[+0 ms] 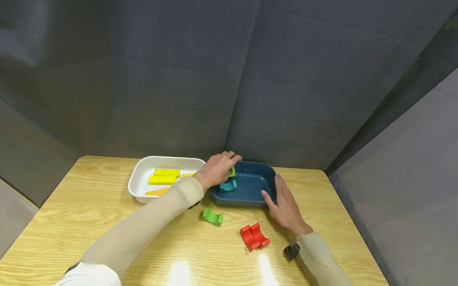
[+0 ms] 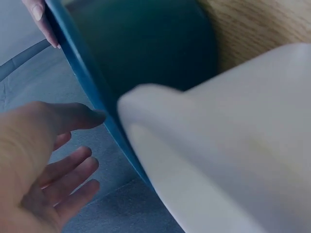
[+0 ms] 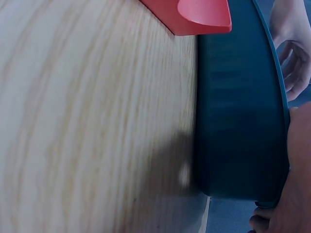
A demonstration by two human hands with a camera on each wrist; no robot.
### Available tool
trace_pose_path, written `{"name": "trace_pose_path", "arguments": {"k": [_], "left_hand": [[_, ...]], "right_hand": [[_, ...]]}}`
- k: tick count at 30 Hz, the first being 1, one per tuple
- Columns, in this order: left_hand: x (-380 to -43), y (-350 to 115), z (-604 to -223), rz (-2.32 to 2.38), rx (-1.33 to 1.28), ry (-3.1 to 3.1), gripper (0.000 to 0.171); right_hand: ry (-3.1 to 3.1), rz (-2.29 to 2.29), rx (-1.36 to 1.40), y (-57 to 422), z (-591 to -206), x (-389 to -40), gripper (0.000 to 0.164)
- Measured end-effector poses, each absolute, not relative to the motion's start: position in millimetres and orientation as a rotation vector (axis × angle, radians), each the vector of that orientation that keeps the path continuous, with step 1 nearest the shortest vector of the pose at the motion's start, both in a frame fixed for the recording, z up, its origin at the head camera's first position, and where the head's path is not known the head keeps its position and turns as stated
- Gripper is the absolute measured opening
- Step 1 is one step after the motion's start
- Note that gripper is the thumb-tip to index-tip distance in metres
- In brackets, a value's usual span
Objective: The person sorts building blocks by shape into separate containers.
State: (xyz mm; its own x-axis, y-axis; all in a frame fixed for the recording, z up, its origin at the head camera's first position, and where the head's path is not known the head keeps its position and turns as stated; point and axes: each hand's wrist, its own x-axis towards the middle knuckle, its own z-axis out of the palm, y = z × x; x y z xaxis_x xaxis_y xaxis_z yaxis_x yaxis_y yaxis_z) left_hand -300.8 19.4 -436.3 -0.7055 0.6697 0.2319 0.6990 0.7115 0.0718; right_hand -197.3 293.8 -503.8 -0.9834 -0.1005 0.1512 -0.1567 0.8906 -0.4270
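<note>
- Hands apart: my left hand [image 1: 219,170] hangs over the left end of the blue tray [image 1: 252,184], fingers loosely bent, no block visible in them; my right hand [image 1: 285,206] holds the near right corner, thumb over the rim, fingers outside.
- The tray sits on the table [image 1: 107,198] beside the white tray [image 1: 138,176], with a teal block [image 1: 228,186] and a lime block [image 1: 233,172] in its left end.
- If my left hand dips carelessly, I could knock the lime block, partly hidden under it, against the teal one.
- If my right hand pushes leftward, I'd expect the trays to bump.
- Left wrist shows my thumb at the rim, which head hides; I can't tell whether it touches.
- Head shows the red blocks [image 1: 255,237] well clear; right wrist makes them look close.
</note>
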Motion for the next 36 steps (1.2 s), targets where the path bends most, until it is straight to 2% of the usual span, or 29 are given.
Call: {"name": "trace_pose_path", "arguments": {"k": [21, 36], "left_hand": [[-283, 16, -435, -0.310, -1.192, -2.691, 0.052], [-246, -13, -404, -0.545, -1.236, -2.624, 0.053]], "right_hand": [[-2.924, 0.679, 0.189, 300, -503, -192, 0.091], [-2.928, 0.692, 0.205, 298, -500, -193, 0.090]]}}
